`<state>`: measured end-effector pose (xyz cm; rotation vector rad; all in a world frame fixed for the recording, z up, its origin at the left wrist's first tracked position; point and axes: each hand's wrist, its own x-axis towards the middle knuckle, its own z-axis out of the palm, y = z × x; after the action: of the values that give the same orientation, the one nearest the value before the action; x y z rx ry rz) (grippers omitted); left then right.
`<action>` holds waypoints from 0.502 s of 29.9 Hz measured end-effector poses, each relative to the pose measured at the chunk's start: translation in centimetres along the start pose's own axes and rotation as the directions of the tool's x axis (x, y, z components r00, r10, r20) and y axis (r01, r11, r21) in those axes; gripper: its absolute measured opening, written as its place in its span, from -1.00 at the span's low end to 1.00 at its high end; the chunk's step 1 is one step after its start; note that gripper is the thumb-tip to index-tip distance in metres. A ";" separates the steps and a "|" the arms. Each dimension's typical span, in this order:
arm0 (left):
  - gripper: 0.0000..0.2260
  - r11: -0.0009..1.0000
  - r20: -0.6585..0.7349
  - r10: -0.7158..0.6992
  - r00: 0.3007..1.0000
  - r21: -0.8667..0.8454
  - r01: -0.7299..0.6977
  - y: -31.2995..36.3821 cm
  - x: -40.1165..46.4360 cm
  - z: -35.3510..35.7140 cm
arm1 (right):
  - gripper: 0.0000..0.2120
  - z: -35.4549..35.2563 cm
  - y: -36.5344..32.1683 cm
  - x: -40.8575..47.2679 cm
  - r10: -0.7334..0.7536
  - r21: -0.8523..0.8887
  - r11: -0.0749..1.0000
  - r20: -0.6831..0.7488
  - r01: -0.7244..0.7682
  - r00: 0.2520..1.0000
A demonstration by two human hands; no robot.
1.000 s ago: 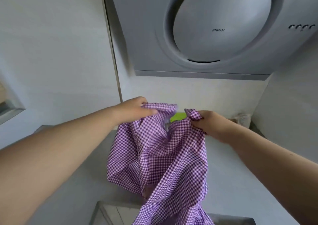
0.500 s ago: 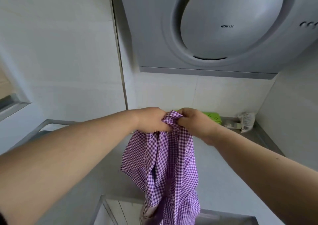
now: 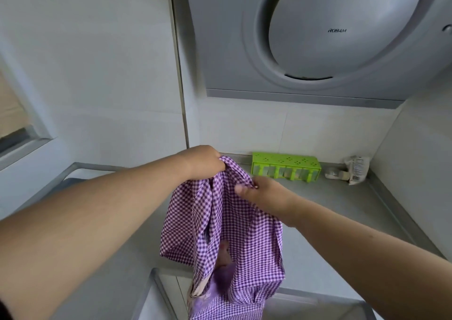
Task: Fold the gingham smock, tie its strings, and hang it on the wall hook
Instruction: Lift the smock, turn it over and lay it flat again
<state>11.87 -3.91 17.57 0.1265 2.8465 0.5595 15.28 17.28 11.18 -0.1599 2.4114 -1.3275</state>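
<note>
The purple-and-white gingham smock (image 3: 234, 231) hangs bunched in front of me above the grey counter (image 3: 342, 212). My left hand (image 3: 203, 162) grips its gathered top edge, fingers curled round the cloth. My right hand (image 3: 261, 193) sits just below and to the right of that, thumb and fingers pinching a fold of the fabric. The smock's lower part drops toward the sink (image 3: 168, 300) at the bottom of the view. No strings or wall hook can be made out.
A green perforated box (image 3: 286, 164) stands at the back of the counter against the tiled wall. A crumpled packet (image 3: 355, 169) lies in the back right corner. A grey range hood (image 3: 318, 38) hangs overhead. A white wall panel (image 3: 93, 75) rises on the left.
My two hands came together, gathering the spread top edge into one bunch. My left hand now holds that bunch alone, and my right hand has dropped lower on the cloth.
</note>
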 end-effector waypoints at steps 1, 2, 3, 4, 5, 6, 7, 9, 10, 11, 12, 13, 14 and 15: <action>-0.71 1.000 -0.002 -0.015 1.000 0.009 0.015 -0.7 0.0 0.0 | -0.61 0.3 0.2 -0.1 -0.025 -0.179 0.983 0.039 0.031 0.999; -0.71 0.999 -0.006 -0.028 1.000 0.019 0.028 -1.3 0.1 -0.1 | -0.70 0.3 0.5 -0.1 -0.027 -0.338 0.940 0.053 0.043 0.998; -0.70 0.999 -0.007 -0.042 0.999 0.028 0.043 -2.0 0.1 -0.1 | -0.77 0.4 1.1 0.1 -0.027 -0.427 0.903 0.049 0.046 0.998; -0.69 0.998 -0.009 -0.053 0.999 0.035 0.054 -2.7 0.2 0.0 | -0.82 0.4 1.6 0.1 -0.020 -0.452 0.891 0.040 0.036 0.999; -0.68 0.997 -0.013 -0.060 0.998 0.043 0.060 -3.3 0.3 0.0 | -0.84 0.3 2.4 0.3 -0.003 -0.447 0.894 0.018 0.011 1.000; -0.67 0.996 -0.017 -0.066 0.998 0.052 0.067 -3.8 0.4 0.1 | -0.86 0.2 3.0 0.3 0.019 -0.437 0.899 -0.003 -0.018 1.000; -0.68 0.995 -0.019 -0.077 0.997 0.060 0.078 -4.3 0.4 0.2 | -0.86 0.1 3.7 0.4 0.045 -0.437 0.898 -0.024 -0.050 0.999; -0.68 0.993 -0.030 -0.093 0.995 0.074 0.095 -5.3 0.6 0.3 | -0.79 -0.1 5.2 0.6 0.117 -0.436 0.892 -0.027 -0.117 0.993; -0.67 0.991 -0.032 -0.102 0.994 0.080 0.105 -5.8 0.8 0.4 | -0.74 -0.1 5.7 0.5 0.160 -0.422 0.895 -0.004 -0.147 0.987; -0.67 0.990 -0.029 -0.114 0.993 0.085 0.116 -6.2 1.0 0.5 | -0.71 -0.2 6.2 0.4 0.199 -0.417 0.892 0.020 -0.173 0.980; -0.66 0.988 -0.028 -0.122 0.992 0.091 0.124 -6.6 1.2 0.7 | -0.68 -0.2 6.7 0.3 0.223 -0.441 0.879 0.045 -0.181 0.974; -0.66 0.987 -0.024 -0.128 0.991 0.099 0.130 -6.9 1.4 0.8 | -0.65 -0.4 7.4 0.3 0.241 -0.467 0.864 0.062 -0.185 0.969; -0.66 0.985 -0.018 -0.132 0.991 0.111 0.134 -7.1 1.7 1.0 | -0.63 -0.5 8.0 0.3 0.259 -0.478 0.856 0.068 -0.197 0.963; -0.66 0.983 -0.012 -0.135 0.991 0.121 0.135 -7.2 1.8 1.2 | -0.62 -0.6 8.5 0.3 0.274 -0.460 0.862 0.066 -0.214 0.959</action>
<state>10.09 -9.91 13.38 -0.0471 2.8649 0.3595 15.51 22.29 4.32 -0.0555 2.4861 -0.6122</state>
